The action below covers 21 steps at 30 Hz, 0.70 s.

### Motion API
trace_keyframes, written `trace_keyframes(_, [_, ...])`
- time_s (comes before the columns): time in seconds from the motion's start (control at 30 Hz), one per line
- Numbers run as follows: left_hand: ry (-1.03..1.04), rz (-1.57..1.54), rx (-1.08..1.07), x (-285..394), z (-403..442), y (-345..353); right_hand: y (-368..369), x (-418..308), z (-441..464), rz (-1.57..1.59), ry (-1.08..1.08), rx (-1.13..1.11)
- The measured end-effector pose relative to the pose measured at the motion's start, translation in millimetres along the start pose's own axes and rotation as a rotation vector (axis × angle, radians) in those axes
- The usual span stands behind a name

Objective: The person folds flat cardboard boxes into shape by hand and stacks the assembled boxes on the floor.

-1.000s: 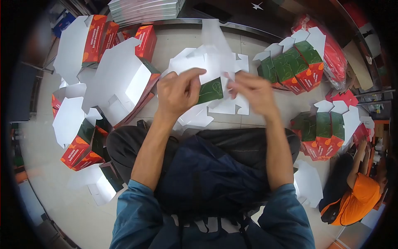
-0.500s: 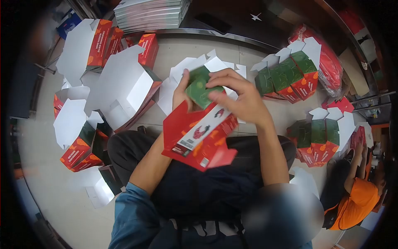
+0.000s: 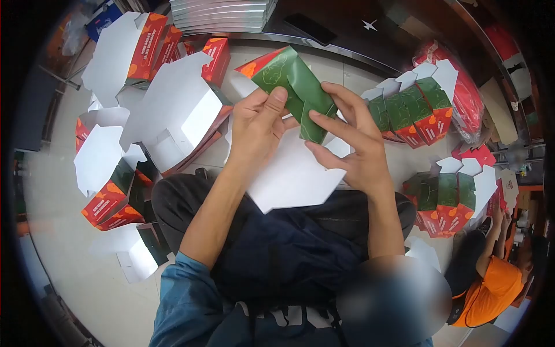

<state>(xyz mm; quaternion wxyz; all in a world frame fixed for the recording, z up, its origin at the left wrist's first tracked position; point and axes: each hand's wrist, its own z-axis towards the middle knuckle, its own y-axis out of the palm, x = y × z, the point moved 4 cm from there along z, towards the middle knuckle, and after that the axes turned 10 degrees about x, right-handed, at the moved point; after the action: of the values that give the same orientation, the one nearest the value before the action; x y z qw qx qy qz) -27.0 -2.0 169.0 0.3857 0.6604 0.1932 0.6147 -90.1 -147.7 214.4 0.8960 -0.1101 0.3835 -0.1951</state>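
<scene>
Over my lap I hold a partly folded cardboard box (image 3: 315, 87) with green outer flaps, a red-orange corner and a white inner panel spreading toward me. My left hand (image 3: 257, 124) grips its left side, thumb pressed on the green face. On the right, my right hand (image 3: 361, 147) has its fingers on the overlapping green flaps, thumb lower down near the white panel. The far side of the box is hidden.
Open white-lined boxes (image 3: 165, 127) crowd the floor at left. Nested green-and-red boxes (image 3: 407, 107) stand at right, with another nested row (image 3: 445, 196) nearer. A phone (image 3: 311, 29) lies on the dark table beside stacked flat packs (image 3: 222, 16). A person in orange (image 3: 491, 292) sits at lower right.
The box has been turned: its red printed face no longer shows, and the green flaps and white inside now do. Both hands have shifted their hold on it.
</scene>
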Motion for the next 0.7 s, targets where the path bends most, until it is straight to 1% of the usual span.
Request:
trace_keyframes(0.07, [0.056,0.104,0.021,-4.6,2.3,-6.0,-0.1,10.2,-6.9,0.070,0.051,-0.035])
trace_keyframes(0.17, [0.072,0.263,0.120,-9.7,3.1,-11.5,4.3,14.7,-15.3,0.128,0.096,-0.069])
trace_keyframes(0.2, [0.077,0.265,0.130,-10.7,3.2,-11.9,6.9,15.2,-17.0,0.141,0.104,-0.076])
trace_keyframes(0.3, [0.096,0.302,0.181,-12.6,2.1,-13.4,7.7,19.1,-18.7,0.035,0.074,-0.043])
trace_keyframes(0.37, [0.109,0.354,0.226,-17.4,-1.7,-11.2,10.5,23.1,-20.3,-0.067,0.006,0.040])
trace_keyframes(0.4, [0.074,0.360,0.221,-21.8,-2.3,-15.3,11.2,24.1,-21.9,-0.131,-0.028,0.083])
trace_keyframes(0.47, [0.002,0.372,0.203,-30.4,-3.3,-28.8,12.8,25.8,-24.5,-0.170,-0.016,0.159])
trace_keyframes(0.5, [0.009,0.355,0.244,-32.0,-5.3,-23.7,12.6,27.5,-25.7,-0.190,-0.017,0.177])
trace_keyframes(0.57, [0.015,0.298,0.234,-37.4,-7.8,-18.8,12.9,31.5,-26.0,-0.214,-0.047,0.240])
trace_keyframes(0.63, [0.025,0.293,0.224,-37.5,-10.7,-10.2,11.0,37.9,-27.8,-0.175,0.029,0.249])
trace_keyframes(0.7, [0.028,0.417,0.197,-39.4,-12.6,-8.1,8.8,43.6,-30.1,-0.107,0.128,0.271])
